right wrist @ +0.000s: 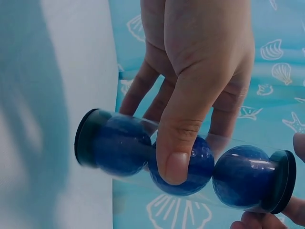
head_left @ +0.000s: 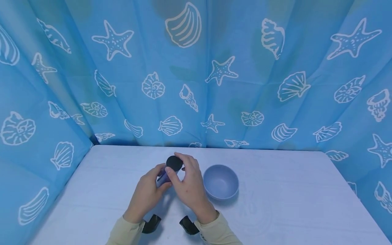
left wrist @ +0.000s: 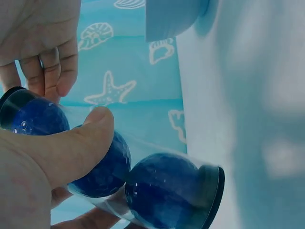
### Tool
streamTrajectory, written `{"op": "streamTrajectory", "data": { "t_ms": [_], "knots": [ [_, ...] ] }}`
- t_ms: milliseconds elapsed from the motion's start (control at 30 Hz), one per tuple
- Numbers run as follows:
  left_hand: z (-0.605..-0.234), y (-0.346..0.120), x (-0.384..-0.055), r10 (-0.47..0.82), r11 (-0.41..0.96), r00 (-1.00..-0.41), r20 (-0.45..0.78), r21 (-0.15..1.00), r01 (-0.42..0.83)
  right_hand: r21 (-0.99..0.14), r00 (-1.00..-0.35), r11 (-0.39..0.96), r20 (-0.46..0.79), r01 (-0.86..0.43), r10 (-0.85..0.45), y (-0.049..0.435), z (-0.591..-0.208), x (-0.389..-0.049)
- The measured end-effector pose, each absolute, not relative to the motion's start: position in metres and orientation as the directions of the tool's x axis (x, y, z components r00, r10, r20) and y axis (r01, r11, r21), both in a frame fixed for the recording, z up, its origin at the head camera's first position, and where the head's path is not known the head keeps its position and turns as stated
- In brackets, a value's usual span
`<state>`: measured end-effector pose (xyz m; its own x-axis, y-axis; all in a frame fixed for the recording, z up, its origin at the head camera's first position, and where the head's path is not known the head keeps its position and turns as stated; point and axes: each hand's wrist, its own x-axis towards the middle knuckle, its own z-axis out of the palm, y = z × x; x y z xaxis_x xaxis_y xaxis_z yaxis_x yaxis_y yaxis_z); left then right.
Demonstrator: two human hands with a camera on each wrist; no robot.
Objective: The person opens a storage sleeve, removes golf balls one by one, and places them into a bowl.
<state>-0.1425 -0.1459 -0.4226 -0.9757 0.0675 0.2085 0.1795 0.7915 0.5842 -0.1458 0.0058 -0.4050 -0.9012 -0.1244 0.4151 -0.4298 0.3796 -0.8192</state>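
Note:
A clear tube (right wrist: pixel 224 143) holds several deep-blue balls (right wrist: pixel 183 164) in a row, with a black cap (right wrist: pixel 286 181) at either end. My left hand (head_left: pixel 148 190) grips its middle, thumb laid across the balls in the left wrist view. My right hand (head_left: pixel 190 185) is at the upper capped end, its thumb and fingers about the cap. From above, the black disc of that cap (head_left: pixel 174 163) faces up, and the tube's body is mostly covered by the hands. Just right of my right hand stands a periwinkle-blue bowl (head_left: pixel 221 182).
A white cloth covers the table (head_left: pixel 291 190). Behind it and along the sides hangs a blue curtain (head_left: pixel 196 68) printed with shells and starfish. Black wrist-worn devices (head_left: pixel 189 225) sit below each hand.

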Motion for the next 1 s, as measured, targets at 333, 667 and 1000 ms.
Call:
{"op": "streamTrajectory", "data": {
  "t_ms": [333,667,1000],
  "knots": [
    [-0.4182,-0.1469,-0.1389,0.049,0.836,-0.967,0.251,0.519,0.177,-0.819,-0.903,0.396,0.423,-0.416,-0.073,0.0052,-0.4059,-0.1472],
    [-0.4187,-0.1449,-0.1392,0.01,0.851,-0.97,0.244,0.507,0.136,-0.855,-0.945,0.416,0.325,-0.31,-0.037,0.0053,-0.4016,-0.1454],
    [-0.4182,-0.1453,-0.138,0.028,0.854,-0.962,0.271,0.494,0.164,-0.852,-0.941,0.416,0.337,-0.317,-0.027,0.008,-0.4031,-0.1475]
  ]
}}
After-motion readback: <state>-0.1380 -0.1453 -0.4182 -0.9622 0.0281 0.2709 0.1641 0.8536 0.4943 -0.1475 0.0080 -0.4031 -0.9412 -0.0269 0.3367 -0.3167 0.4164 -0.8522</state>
